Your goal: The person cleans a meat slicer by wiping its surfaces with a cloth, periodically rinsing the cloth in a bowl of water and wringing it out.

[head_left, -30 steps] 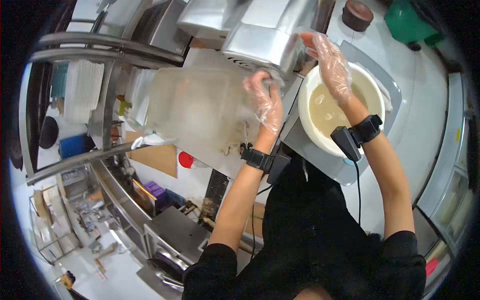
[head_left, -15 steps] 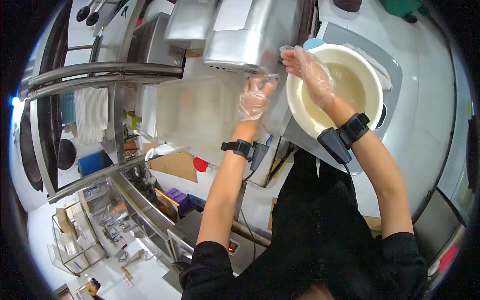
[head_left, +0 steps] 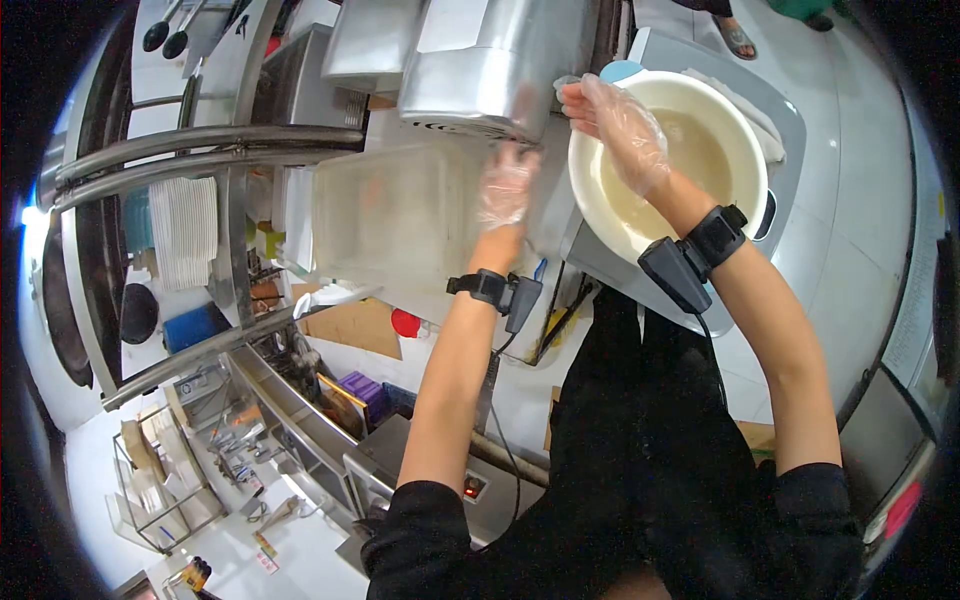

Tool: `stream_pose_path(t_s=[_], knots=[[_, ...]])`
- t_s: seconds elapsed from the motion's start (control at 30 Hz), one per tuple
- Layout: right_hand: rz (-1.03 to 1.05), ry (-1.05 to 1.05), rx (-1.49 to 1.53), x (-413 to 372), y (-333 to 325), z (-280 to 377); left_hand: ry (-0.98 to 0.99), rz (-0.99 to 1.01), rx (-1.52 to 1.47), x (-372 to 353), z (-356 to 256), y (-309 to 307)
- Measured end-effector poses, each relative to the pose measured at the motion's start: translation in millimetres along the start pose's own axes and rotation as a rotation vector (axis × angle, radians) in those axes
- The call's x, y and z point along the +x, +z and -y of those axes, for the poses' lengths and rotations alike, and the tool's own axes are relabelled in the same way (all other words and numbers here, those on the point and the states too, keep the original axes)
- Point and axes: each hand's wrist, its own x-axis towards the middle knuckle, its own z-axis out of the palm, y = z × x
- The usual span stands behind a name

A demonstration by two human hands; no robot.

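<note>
My left hand (head_left: 508,187), in a clear plastic glove, reaches to the lower edge of a shiny metal machine (head_left: 470,75). Motion blurs it, but its fingers look apart and nothing shows in them. Beside it lies a translucent plastic tub or lid (head_left: 385,215). My right hand (head_left: 622,128), gloved the same way, hovers over the left rim of a round white basin (head_left: 750,150). Its fingers are stretched out and slightly curved, holding nothing I can see. Cloudy, pale liquid (head_left: 695,165) stands in the basin.
The basin rests on a grey stand (head_left: 785,110), with a white cloth (head_left: 745,110) behind it. On the left are metal rails (head_left: 210,150) and a stack of white trays or lids (head_left: 185,230). A person's sandalled foot (head_left: 738,40) shows at top right.
My left hand has shifted slightly up towards the machine's lower edge and is more blurred. My right hand stays over the basin's rim. A person's foot has come into view at top right.
</note>
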Motion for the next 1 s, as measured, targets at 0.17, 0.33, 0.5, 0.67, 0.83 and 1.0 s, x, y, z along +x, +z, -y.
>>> stream_pose_path(t_s=[0.17, 0.33, 0.5, 0.67, 0.83, 1.0], knots=[[0.002, -0.009, -0.002, -8.3, -5.2, 6.3, -0.196, -0.141, -0.246, -13.6, 13.7, -60.7], [-0.017, -0.034, -0.011, -5.0, 5.2, 15.4, -0.237, -0.450, -0.252, 31.1, 20.8, -119.5], [0.023, -0.021, -0.011, -1.3, 5.1, 18.6, -0.183, -0.485, -0.369, 87.7, 57.5, -91.0], [0.019, -0.012, -0.039, -0.5, 4.4, 16.7, -0.100, -0.302, -0.330, 75.9, 12.2, -95.0], [0.057, -0.033, -0.085, 5.7, 2.5, 16.2, 0.123, -0.225, -0.132, 92.2, 1.6, -76.9], [-0.004, -0.029, -0.128, -7.6, -15.6, 23.4, 0.085, -0.269, -0.298, 152.2, 29.2, -74.1]])
